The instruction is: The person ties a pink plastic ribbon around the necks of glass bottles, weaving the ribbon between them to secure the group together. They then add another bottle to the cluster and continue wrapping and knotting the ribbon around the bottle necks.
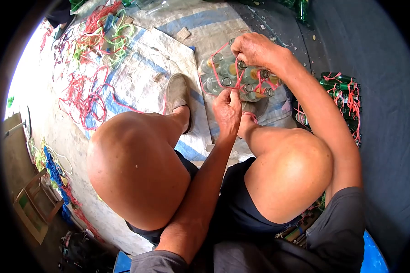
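Note:
A bundle of clear glass bottles (226, 82) stands between my feet, mouths facing up, with pink string (219, 78) looped around the necks. At the bundle's near side my left hand (227, 110) is closed, its fingertips pinching the string. My right hand (256, 49) reaches over from the far right and is curled at the far edge of the bottles. The string runs up into its fingers, which partly hide a bottle mouth there. Some bottles have a yellowish patch showing low inside or behind the glass.
Tangled pink string (84, 98) and green string (121, 38) lie on the white-and-blue striped sheet (164, 50) to the left. A tied stack of green bottles (346, 98) rests at the right beside dark cloth (387, 113). My left shoe (177, 91) is close to the bundle.

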Demonstrator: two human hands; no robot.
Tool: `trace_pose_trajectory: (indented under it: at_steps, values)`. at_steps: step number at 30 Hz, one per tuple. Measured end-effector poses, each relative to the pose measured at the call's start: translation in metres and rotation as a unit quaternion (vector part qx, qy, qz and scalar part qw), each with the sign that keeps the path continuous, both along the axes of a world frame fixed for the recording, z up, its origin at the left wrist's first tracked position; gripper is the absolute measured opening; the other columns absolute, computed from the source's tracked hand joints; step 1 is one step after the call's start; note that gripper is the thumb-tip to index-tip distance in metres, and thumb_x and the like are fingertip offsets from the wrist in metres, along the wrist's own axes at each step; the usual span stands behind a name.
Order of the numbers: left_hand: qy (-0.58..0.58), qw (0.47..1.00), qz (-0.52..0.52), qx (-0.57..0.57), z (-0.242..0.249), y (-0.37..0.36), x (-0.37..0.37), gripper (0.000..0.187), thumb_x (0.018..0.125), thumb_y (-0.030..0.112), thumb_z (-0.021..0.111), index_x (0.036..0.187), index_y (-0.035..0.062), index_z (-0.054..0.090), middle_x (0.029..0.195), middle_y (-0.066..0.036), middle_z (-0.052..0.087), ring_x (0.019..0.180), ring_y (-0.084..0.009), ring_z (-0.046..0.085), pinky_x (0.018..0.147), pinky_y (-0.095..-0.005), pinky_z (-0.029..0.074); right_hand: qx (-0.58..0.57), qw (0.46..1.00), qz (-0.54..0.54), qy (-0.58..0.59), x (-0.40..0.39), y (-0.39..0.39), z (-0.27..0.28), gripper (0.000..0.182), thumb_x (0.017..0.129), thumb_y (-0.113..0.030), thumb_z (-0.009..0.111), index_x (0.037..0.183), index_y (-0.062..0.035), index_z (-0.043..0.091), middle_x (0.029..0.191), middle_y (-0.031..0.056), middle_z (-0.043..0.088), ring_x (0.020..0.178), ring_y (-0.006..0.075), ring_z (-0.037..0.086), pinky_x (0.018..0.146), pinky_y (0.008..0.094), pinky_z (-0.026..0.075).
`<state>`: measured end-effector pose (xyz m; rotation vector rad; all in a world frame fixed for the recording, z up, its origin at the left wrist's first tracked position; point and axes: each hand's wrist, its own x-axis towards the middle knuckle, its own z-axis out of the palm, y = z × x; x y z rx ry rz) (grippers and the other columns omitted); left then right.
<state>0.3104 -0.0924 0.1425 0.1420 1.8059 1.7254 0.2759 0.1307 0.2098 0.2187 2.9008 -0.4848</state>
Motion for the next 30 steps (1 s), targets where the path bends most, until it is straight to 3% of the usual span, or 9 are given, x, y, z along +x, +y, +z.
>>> trace_pose_trajectory:
  at_steps: [2,7,16,22,23,25,28,29,30]
  values:
    - [-0.017,1.000,0.011,0.006,0.004,0.000,0.000,0.028,0.099,0.014,0.065,0.078,-0.0055,0.062,0.062,0.002,0.048,0.060,-0.0059,0.043,0.052,-0.0303,0.037,-0.038,0.998,-0.034,-0.039,0.002,0.003,-0.003,0.008,0.081,-0.007,0.072,0.088,-0.0034,0.072,0.080,0.0165,0.072,0.073,0.0348,0.072,0.069,0.0465,0.056]
    - [0.019,1.000,-0.004,-0.014,0.001,-0.007,-0.007,0.024,0.095,0.012,0.067,0.079,-0.0062,0.070,0.062,0.005,0.054,0.061,-0.0052,0.046,0.055,-0.0271,0.038,-0.165,0.965,-0.147,-0.142,-0.003,-0.006,0.018,0.012,0.086,-0.003,0.066,0.096,-0.0009,0.074,0.071,0.0158,0.071,0.053,0.0227,0.070,0.049,0.0388,0.055]
    - [0.043,0.998,-0.029,-0.020,-0.012,-0.017,-0.011,0.021,0.095,0.012,0.069,0.086,-0.0072,0.075,0.067,0.004,0.060,0.062,-0.0048,0.049,0.056,-0.0256,0.040,-0.298,0.913,-0.201,-0.192,0.010,0.000,0.012,0.028,0.089,-0.002,0.059,0.113,0.0039,0.070,0.081,0.0149,0.075,0.057,0.0198,0.072,0.046,0.0354,0.055]
    - [0.054,0.998,-0.032,-0.015,-0.015,-0.030,-0.010,0.021,0.096,0.012,0.070,0.088,-0.0069,0.075,0.067,0.005,0.060,0.061,-0.0041,0.049,0.055,-0.0246,0.039,-0.285,0.921,-0.219,-0.150,0.023,-0.008,0.011,0.031,0.092,-0.007,0.055,0.117,0.0011,0.071,0.069,0.0146,0.072,0.051,0.0182,0.069,0.045,0.0336,0.053]
    - [0.067,0.997,-0.035,-0.021,-0.013,-0.031,-0.010,0.021,0.096,0.012,0.070,0.088,-0.0070,0.075,0.067,0.005,0.060,0.061,-0.0041,0.049,0.055,-0.0247,0.039,-0.268,0.927,-0.221,-0.140,0.028,-0.013,0.014,0.031,0.092,-0.008,0.056,0.118,0.0006,0.071,0.072,0.0158,0.072,0.055,0.0206,0.070,0.049,0.0352,0.055]
    - [0.062,0.997,-0.030,-0.025,-0.012,-0.032,-0.010,0.022,0.094,0.013,0.069,0.087,-0.0080,0.072,0.064,-0.007,0.062,0.060,-0.0093,0.053,0.058,-0.0308,0.044,-0.235,0.938,-0.225,-0.122,0.035,-0.025,0.026,0.032,0.092,-0.010,0.057,0.120,-0.0004,0.070,0.077,0.0181,0.073,0.061,0.0254,0.072,0.056,0.0385,0.057]
    - [0.077,0.996,-0.028,-0.030,-0.007,-0.032,-0.013,0.023,0.093,0.013,0.069,0.088,-0.0083,0.071,0.064,-0.014,0.065,0.059,-0.0127,0.056,0.060,-0.0348,0.048,-0.144,0.980,-0.136,0.022,0.056,-0.030,0.005,0.036,0.092,-0.015,0.059,0.125,-0.0015,0.067,0.095,0.0215,0.074,0.084,0.0347,0.074,0.078,0.0421,0.059]
    - [0.085,0.995,-0.030,-0.032,-0.005,-0.033,-0.012,0.023,0.093,0.014,0.069,0.088,-0.0082,0.072,0.065,-0.015,0.066,0.059,-0.0131,0.057,0.060,-0.0352,0.048,-0.162,0.969,-0.186,0.034,0.065,-0.036,0.003,0.045,0.090,-0.020,0.064,0.131,-0.0016,0.063,0.116,0.0235,0.070,0.108,0.0415,0.068,0.096,0.0445,0.054]
    - [0.088,0.995,-0.034,-0.034,-0.004,-0.034,-0.012,0.023,0.093,0.014,0.069,0.088,-0.0080,0.072,0.065,-0.015,0.066,0.059,-0.0139,0.058,0.061,-0.0355,0.049,-0.136,0.974,-0.172,0.051,0.072,-0.042,0.000,0.049,0.088,-0.022,0.067,0.132,-0.0014,0.061,0.119,0.0240,0.069,0.111,0.0420,0.067,0.096,0.0454,0.054]
